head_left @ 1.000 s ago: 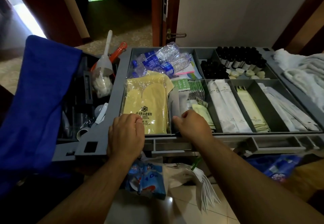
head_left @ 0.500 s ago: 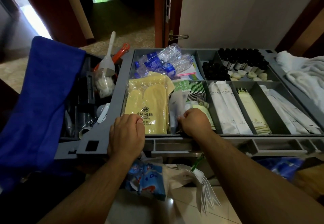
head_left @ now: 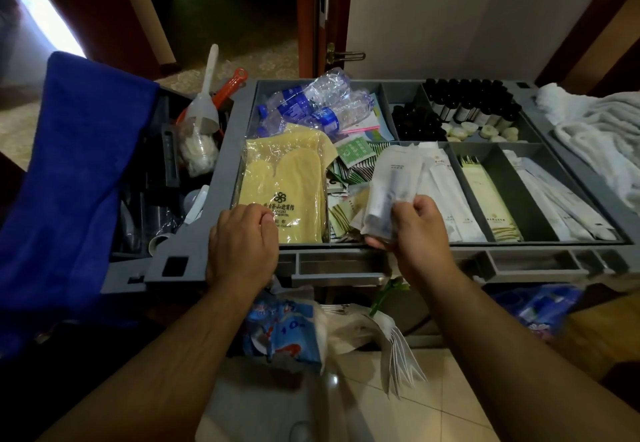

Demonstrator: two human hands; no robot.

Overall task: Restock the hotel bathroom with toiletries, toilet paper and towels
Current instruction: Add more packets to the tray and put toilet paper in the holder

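Right hand [head_left: 419,230] pinches bundle of white sachets [head_left: 394,182] by lower end, thumb and curled fingers clamped round it; bundle upright, held just above front middle compartment of grey cart tray [head_left: 225,171]; left hand [head_left: 242,244] rests on tray's front rim, fingers curled, touching yellow packet [head_left: 287,192]; cannot tell whether it grips anything; crushed water bottles [head_left: 311,102] in back left compartment; dark mini bottles [head_left: 467,102] back right; white towels [head_left: 595,137] right of tray; blue cloth [head_left: 76,164] draped at left.
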